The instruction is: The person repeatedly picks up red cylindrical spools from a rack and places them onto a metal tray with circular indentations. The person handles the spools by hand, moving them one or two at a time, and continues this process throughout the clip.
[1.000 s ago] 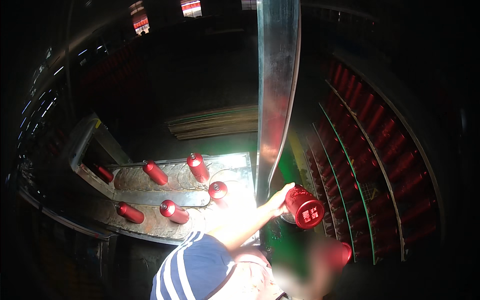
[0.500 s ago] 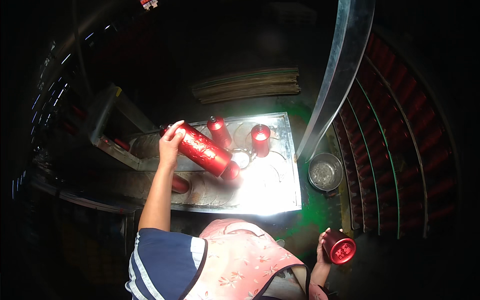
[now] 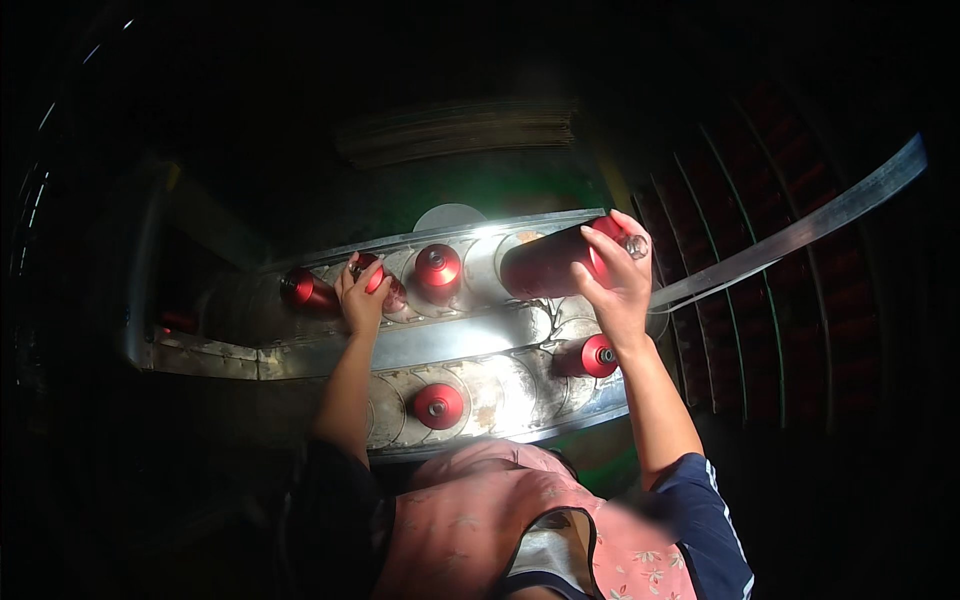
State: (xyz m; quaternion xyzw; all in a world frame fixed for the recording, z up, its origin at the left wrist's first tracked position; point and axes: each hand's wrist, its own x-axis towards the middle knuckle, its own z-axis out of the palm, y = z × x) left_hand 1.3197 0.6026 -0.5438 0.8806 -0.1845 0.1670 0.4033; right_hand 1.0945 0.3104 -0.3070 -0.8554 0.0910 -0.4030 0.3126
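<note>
My right hand (image 3: 622, 285) is closed round the shoulder of a red bottle (image 3: 545, 265), which tilts over the right end of a metal plate conveyor (image 3: 470, 395). The bottle's clear neck pokes out past my fingers. On the far lane, my left hand (image 3: 360, 300) has its fingers wrapped round the top of another red bottle (image 3: 396, 295). Close to that hand stand a red bottle (image 3: 437, 272) on its right and a darker-lit one (image 3: 310, 291) on its left. Two more bottles stand on the near lane, one in the middle (image 3: 438, 406) and one at the right (image 3: 597, 356).
A metal rail (image 3: 440, 342) divides the two lanes. At the right, a bent metal strip (image 3: 810, 225) crosses in front of dark racks (image 3: 790, 330) of red bottles. A flat stack (image 3: 460, 133) lies beyond the conveyor, with a pale round disc (image 3: 450, 217) at its far edge.
My right hand has come up from the lower right to the conveyor with a bottle. My left hand, which held a tilted bottle in the air, now grips one on the far lane. The view has shifted.
</note>
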